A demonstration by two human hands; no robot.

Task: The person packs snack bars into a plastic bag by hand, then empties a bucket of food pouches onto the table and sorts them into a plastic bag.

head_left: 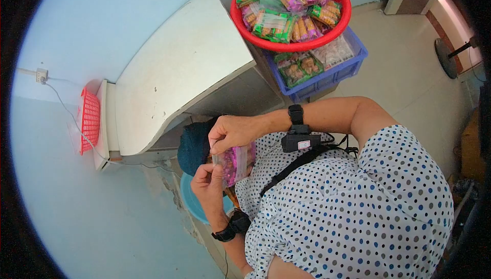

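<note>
Between my two hands is a clear zip bag [237, 165] packed with pink-purple wrapped snacks, held close to my lap. My right hand [232, 132] pinches its upper edge with thumb and bent fingers. My left hand [208, 182] grips the same edge a little lower in the view, fingertips closed on the plastic. Just beyond the hands lies dark fabric [193, 148], partly covered by them. A light-blue basin [188, 197] shows below and behind my left hand; most of its inside is hidden.
A white curved-edge table [179, 59] stands ahead. A red basin [349, 10] piled with bagged snacks rests on a blue crate [327, 78] holding more packs. A red basket [90, 123] leans near the wall, beside a cable [61, 100] running from a socket.
</note>
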